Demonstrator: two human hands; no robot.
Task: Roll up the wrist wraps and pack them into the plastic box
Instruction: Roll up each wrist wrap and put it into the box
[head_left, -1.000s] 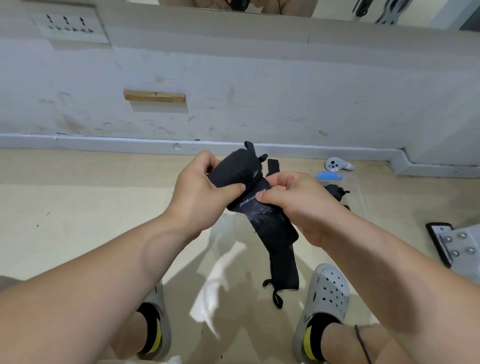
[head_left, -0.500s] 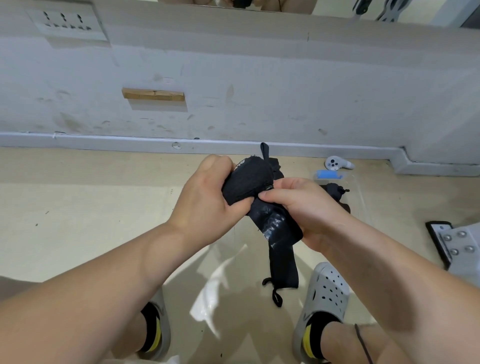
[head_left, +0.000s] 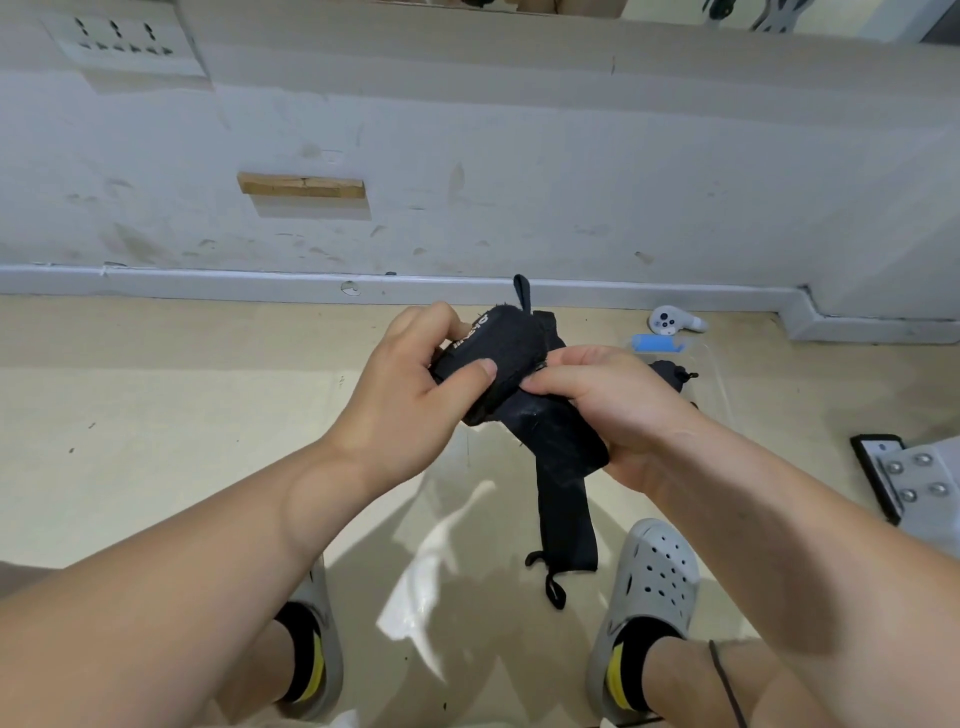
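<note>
Wrap: a black wrist wrap (head_left: 511, 345), partly rolled into a fat bundle, is held in mid-air above the floor between both hands. A small loop sticks up from the roll toward 12 o'clock.
Left hand: the left hand (head_left: 415, 400) grips the roll from 9 o'clock, with the thumb pressed across its near face and the fingers curled round the far side.
Right hand: the right hand (head_left: 613, 410) pinches the strap at the roll's 4 o'clock edge, thumb and forefinger closed on the fabric.
Tail: the loose tail (head_left: 566, 519) hangs toward 6 o'clock between the feet and ends in small loops.
Box: a clear plastic box (head_left: 719, 379) sits on the floor at 2 o'clock from the hands, partly hidden by the right hand. A second black wrap (head_left: 672, 373) lies inside it. A blue item (head_left: 655, 344) shows at its far edge; whether it is in or beside the box cannot be told.
Floor: a white controller (head_left: 670, 321) lies beyond the box near the skirting. A clear plastic sheet (head_left: 431, 571) glints at 6 o'clock between grey clogs (head_left: 654, 582).
</note>
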